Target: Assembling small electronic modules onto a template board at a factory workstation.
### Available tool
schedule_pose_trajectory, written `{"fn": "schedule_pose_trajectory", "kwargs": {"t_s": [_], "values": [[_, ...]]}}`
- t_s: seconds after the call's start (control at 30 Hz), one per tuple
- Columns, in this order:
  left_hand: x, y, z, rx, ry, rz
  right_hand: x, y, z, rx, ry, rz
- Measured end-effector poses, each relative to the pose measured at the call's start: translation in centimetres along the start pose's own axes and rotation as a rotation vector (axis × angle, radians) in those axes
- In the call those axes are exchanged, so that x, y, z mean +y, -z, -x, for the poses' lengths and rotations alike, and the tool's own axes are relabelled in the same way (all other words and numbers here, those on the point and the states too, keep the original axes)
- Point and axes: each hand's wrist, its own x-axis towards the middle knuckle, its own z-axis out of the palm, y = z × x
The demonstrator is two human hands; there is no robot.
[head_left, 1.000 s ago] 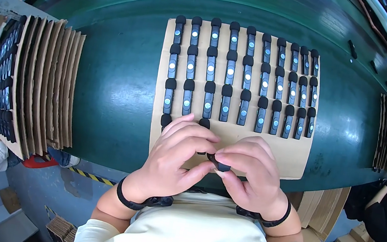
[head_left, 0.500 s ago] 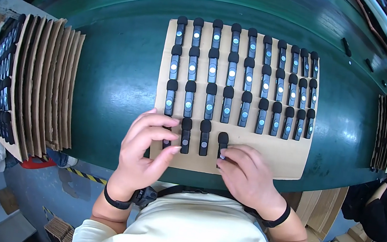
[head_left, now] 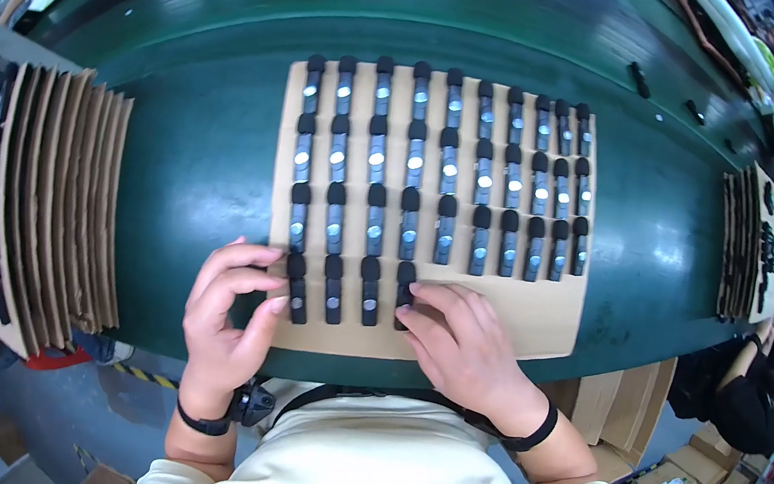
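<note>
In the head view, the person's bare right hand (head_left: pixel 458 339) has its fingertips at the right edge of a slim black stick-shaped device with a rounded, matte black top (head_left: pixel 405 296), fourth from the left in the front row; whether they grip it or only touch it, I cannot tell. That device lies on a flat tan cardboard sheet (head_left: pixel 537 317), its rounded end pointing away from the person. The bare left hand (head_left: pixel 229 313) is half curled, thumb and fingers apart, its fingertips just beside the front row's leftmost black device (head_left: pixel 298 291); contact there is unclear. Behind this front row of four lie three rows of ten similar devices, most showing a pale round spot. The sheet rests on a glossy dark green table (head_left: pixel 202 193), between a large leaning row of tan cardboard sheets (head_left: pixel 61 190) at left and a smaller dark-edged stack (head_left: pixel 738 247) at right.
</note>
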Motion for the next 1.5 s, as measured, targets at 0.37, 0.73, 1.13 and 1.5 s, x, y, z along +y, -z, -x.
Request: {"fn": "schedule_pose_trajectory", "kwargs": {"t_s": [0.37, 0.73, 1.13, 1.5], "values": [[-0.4, 0.5, -0.9, 0.065, 0.016, -0.049, 12.8, 14.2, -2.6, 0.171, -0.343, 0.106], [0.4, 0.0, -2.4, 0.042, 0.022, -0.081, 34.7, 17.2, -10.4, 0.282, -0.593, 0.656], [2.5, -0.7, -3.3, -0.046, -0.09, -0.019, 12.5, 14.0, -6.5, 0.283, -0.297, -0.241], [6.1, -2.8, -4.8, -0.299, -0.066, 0.172, 0.3, 7.0, -2.3, 0.259, 0.093, -0.38]]}}
